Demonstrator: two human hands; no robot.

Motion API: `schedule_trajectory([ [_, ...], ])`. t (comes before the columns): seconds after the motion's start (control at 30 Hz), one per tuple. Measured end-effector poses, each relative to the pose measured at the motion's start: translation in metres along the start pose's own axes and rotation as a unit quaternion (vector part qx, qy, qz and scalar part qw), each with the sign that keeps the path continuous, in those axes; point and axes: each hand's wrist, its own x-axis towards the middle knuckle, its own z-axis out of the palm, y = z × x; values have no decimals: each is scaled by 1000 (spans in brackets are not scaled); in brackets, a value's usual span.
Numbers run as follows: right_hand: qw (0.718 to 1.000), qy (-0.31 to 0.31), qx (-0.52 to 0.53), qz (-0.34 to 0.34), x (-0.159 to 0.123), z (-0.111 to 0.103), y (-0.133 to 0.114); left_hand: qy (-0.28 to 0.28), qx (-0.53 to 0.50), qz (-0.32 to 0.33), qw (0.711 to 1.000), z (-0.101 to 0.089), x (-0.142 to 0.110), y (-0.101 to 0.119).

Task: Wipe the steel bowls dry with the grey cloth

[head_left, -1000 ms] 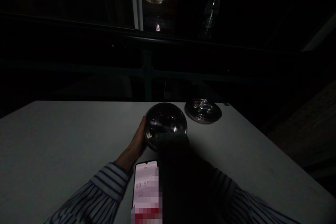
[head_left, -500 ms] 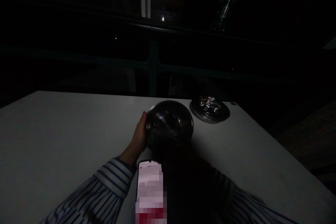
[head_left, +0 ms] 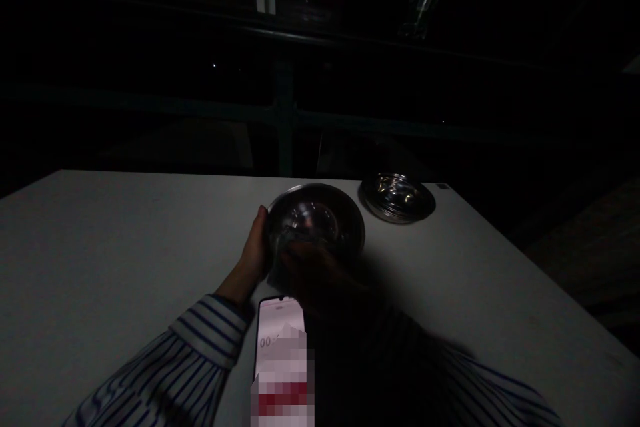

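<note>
Metal bowl, qty 1: L hand clasps L rim; R hand holds dark cloth against near side. Prob. best worked w/ rim steady, cloth flat, even pressure.

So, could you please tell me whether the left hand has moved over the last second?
Yes: the left hand has shifted slightly left, judged against the phone lying on the table.
</note>
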Motion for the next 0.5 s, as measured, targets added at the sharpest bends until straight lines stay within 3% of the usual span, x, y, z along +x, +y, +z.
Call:
schedule_trajectory([
  [0.1, 1000, 0, -2, 4, -5, -6, -5, 12, 7, -8, 1000, -2, -1, 2],
  [0.2, 998, -25, 1, 60, -24, -9, 1, 16, -3, -15, 1000, -4, 0, 3],
  [0.33, 992, -29, -1, 124, -38, 3, 10, 0, -20, -18, 1000, -5, 1, 2],
  [0.5, 986, 34, -29, 159, -32, 18, 14, 15, -17, -31, 999, -6, 2, 3],
])
